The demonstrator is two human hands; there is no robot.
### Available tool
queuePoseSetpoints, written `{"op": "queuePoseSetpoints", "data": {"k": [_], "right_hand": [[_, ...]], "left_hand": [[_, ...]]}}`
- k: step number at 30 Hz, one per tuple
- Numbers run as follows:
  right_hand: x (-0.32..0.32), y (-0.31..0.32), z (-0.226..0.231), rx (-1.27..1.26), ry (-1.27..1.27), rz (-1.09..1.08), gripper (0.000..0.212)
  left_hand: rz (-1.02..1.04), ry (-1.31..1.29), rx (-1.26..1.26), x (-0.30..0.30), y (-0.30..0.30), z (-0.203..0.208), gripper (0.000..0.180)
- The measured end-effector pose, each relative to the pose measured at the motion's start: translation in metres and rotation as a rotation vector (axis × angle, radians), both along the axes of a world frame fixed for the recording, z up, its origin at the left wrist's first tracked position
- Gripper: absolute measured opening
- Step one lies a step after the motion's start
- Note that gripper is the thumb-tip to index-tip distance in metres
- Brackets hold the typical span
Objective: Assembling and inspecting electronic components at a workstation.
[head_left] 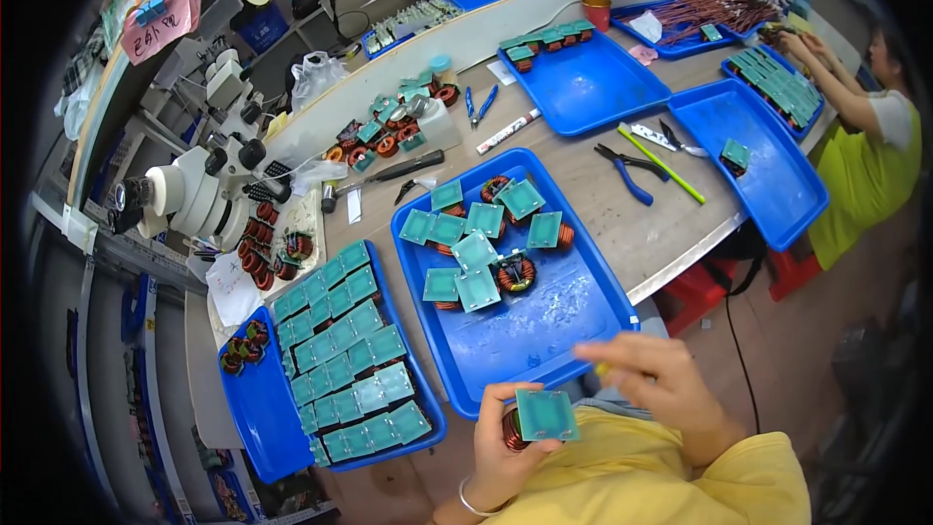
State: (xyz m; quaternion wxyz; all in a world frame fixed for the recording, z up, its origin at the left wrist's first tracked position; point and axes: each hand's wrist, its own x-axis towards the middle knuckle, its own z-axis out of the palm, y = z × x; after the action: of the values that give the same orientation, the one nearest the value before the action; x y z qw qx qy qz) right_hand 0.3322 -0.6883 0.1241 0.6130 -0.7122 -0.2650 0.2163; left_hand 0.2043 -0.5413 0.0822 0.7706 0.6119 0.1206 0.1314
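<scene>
My left hand (501,462) is closed around a copper-wound toroid coil (512,431) with a square green circuit board (546,415) on it; the board's face is turned up. Close by on the right, my right hand (666,389) is raised, its index finger reaching toward the board but apart from it. A small yellow bit (603,368) shows under that finger, blurred and too small to name. Just beyond my hands, a blue tray (525,350) carries several like coils with green boards and one coil (515,273) whose windings face up.
Left stands a blue tray packed with green-board coils (350,340), overlapping another blue tray (262,418). A microscope (185,190) is at far left. Black-and-blue pliers (632,173), a green stick (661,165) and more trays (593,87) lie right. A co-worker (875,146) sits at far right.
</scene>
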Motion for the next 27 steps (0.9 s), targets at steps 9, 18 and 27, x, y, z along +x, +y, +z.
{"op": "queuePoseSetpoints", "data": {"k": [9,18,27], "right_hand": [[0.002,0.002,0.004,-0.033,-0.216,0.410,0.037],[0.002,0.004,0.002,0.012,-0.205,0.348,0.032],[-0.008,0.003,0.001,-0.052,-0.103,0.302,0.030]], "left_hand": [[0.008,-0.067,0.086,0.009,0.000,0.012,0.060],[0.064,0.041,-0.038,0.012,0.003,-0.008,0.055],[0.070,-0.062,-0.079,0.012,-0.008,-0.002,0.043]]}}
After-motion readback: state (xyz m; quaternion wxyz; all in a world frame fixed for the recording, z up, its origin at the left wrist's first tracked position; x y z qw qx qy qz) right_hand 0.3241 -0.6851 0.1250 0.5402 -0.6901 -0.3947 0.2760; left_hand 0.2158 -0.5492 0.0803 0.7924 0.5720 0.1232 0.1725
